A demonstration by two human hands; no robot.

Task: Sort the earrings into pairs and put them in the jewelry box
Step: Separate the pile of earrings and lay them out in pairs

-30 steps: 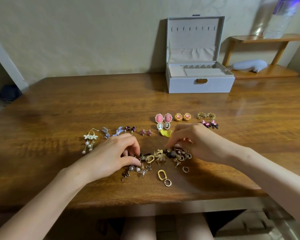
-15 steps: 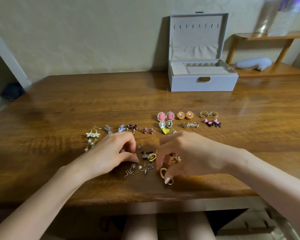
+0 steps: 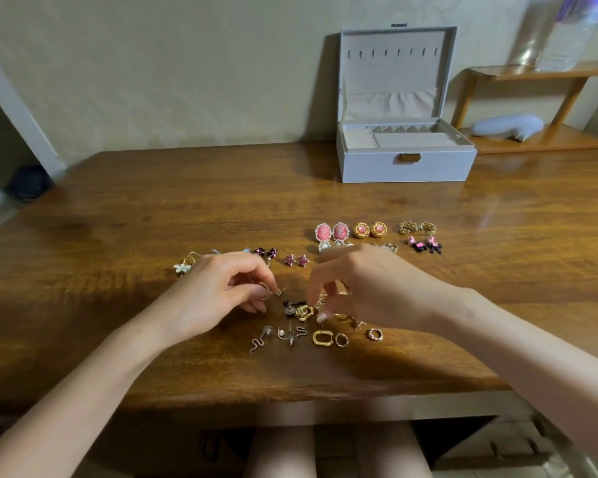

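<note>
A loose heap of unsorted earrings [image 3: 299,310] lies on the wooden table between my hands. My left hand [image 3: 218,293] pinches a small gold earring [image 3: 279,290] just above the heap. My right hand [image 3: 363,288] hovers over the heap's right side, fingertips down among gold pieces; whether it grips one is unclear. Sorted pairs lie in rows beyond: pink cameo earrings [image 3: 331,232], round gold-and-pink studs [image 3: 369,230], gold cluster earrings [image 3: 417,228], pink-and-black bows [image 3: 424,244], pink stars [image 3: 296,260]. The grey jewelry box [image 3: 406,165] stands open at the back.
A gold oval hoop [image 3: 322,338], a small ring hoop [image 3: 341,339], a pink-stone hoop [image 3: 374,334] and a silver snake earring [image 3: 258,343] lie near the table's front edge. A wooden shelf [image 3: 539,139] with a grey object stands back right.
My left hand has lifted a small gold earring off the table. My right hand has risen and shifted up-right, uncovering the oval hoop and small rings.
</note>
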